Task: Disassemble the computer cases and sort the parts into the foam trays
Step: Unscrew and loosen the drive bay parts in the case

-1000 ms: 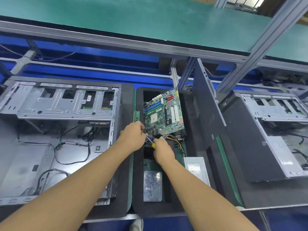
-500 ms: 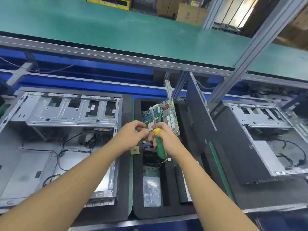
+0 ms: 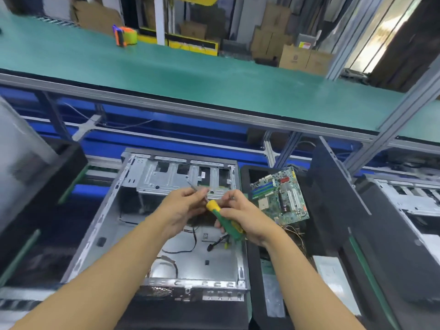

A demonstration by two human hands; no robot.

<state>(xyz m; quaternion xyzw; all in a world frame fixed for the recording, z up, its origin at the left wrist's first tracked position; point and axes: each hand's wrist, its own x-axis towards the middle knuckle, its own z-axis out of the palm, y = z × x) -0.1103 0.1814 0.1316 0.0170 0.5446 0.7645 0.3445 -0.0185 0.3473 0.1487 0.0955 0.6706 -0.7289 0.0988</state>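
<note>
An open metal computer case [image 3: 133, 210] lies in front of me with loose cables on its floor. Over it, my right hand [image 3: 247, 220] grips a screwdriver [image 3: 223, 220] with a green and yellow handle. My left hand [image 3: 183, 208] pinches the screwdriver's thin metal shaft near the tip. To the right, a green motherboard [image 3: 281, 196] leans in a black foam tray [image 3: 256, 270]. A silver power supply [image 3: 333, 275] and a bag of small parts [image 3: 273, 296] lie lower in the same tray.
A dark side panel [image 3: 333, 210] stands upright right of the tray. A second open case [image 3: 409, 201] lies at far right. Another dark tray [image 3: 35, 210] sits at left. A green conveyor belt [image 3: 190, 75] runs across above, carrying an orange and green object [image 3: 125, 35].
Both hands moved left from over the foam tray to above the open case, raising the screwdriver. The view swung left and upward.
</note>
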